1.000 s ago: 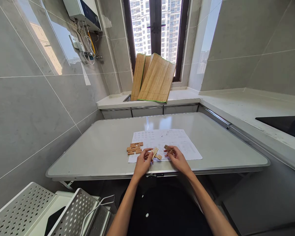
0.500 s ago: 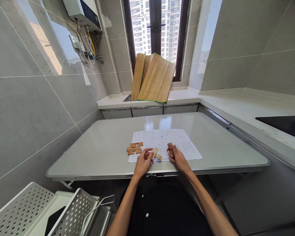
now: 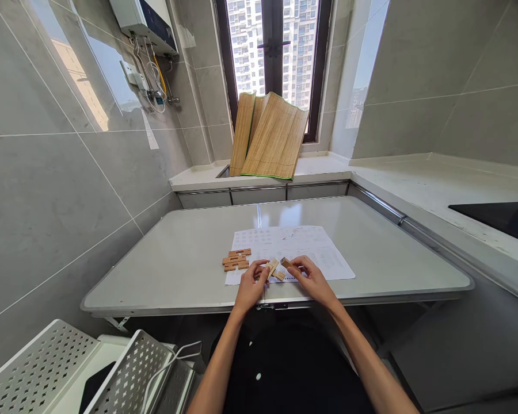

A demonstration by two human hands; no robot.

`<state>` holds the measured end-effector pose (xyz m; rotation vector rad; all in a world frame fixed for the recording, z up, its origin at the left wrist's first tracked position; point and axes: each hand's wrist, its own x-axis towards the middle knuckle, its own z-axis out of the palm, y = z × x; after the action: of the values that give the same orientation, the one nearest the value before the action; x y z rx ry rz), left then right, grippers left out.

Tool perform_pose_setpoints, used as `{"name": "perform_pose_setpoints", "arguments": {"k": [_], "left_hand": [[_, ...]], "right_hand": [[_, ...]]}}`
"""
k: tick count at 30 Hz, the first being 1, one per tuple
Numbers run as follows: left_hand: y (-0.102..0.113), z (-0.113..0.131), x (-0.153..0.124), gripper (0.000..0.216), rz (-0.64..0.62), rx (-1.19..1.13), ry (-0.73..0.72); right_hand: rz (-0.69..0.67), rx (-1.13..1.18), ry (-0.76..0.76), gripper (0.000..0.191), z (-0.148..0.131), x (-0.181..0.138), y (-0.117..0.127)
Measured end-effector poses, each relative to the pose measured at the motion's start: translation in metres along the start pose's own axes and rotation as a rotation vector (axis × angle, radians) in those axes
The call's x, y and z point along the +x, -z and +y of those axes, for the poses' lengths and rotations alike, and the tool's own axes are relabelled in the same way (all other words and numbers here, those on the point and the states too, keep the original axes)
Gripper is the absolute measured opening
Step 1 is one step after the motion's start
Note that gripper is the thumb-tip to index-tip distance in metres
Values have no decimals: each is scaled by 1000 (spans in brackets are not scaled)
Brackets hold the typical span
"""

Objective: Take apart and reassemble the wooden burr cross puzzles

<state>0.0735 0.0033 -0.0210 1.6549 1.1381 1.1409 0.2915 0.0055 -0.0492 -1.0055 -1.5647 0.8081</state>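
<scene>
Pale notched wooden puzzle pieces (image 3: 275,269), crossed over one another, are pinched in my left hand (image 3: 252,283) above the near edge of the printed sheet. My right hand (image 3: 311,280) is closed on a darker brown wooden puzzle piece (image 3: 286,263), its end pointing toward the pale pieces with a small gap between them. Left of the sheet, several brown notched wooden pieces (image 3: 236,260) lie side by side on the white table. The printed sheet (image 3: 328,253) lies flat under both hands, covered in small diagrams too fine to read.
The white folding table (image 3: 392,259) has a seam down its middle. Behind it, a bamboo mat (image 3: 276,138) leans on the window counter. White perforated baskets (image 3: 133,368) stand low at the left. A counter (image 3: 423,178) runs along the right.
My right hand has moved left toward the pale pieces and turned the brown piece from upright to pointing left. My left hand has stayed in place.
</scene>
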Motion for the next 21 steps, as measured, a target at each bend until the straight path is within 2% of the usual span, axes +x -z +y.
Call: {"name": "perform_pose_setpoints", "arguments": {"k": [4,10,16,21], "left_hand": [[-1,5,-1,44,-12,0,4],[-1,10,-3,47,-70,-41,34],[-1,10,-2,49,-78,-67,40],[0,10,-3,47,-81,-51,36]], "right_hand": [[-55,106,-17,30,-4,-1,-2],[-127,278,-85,30,-9,-3,-4],[-77,157,-26,30,-10,-3,-3],[-121,245,-92,31,-11,-4,-3]]}}
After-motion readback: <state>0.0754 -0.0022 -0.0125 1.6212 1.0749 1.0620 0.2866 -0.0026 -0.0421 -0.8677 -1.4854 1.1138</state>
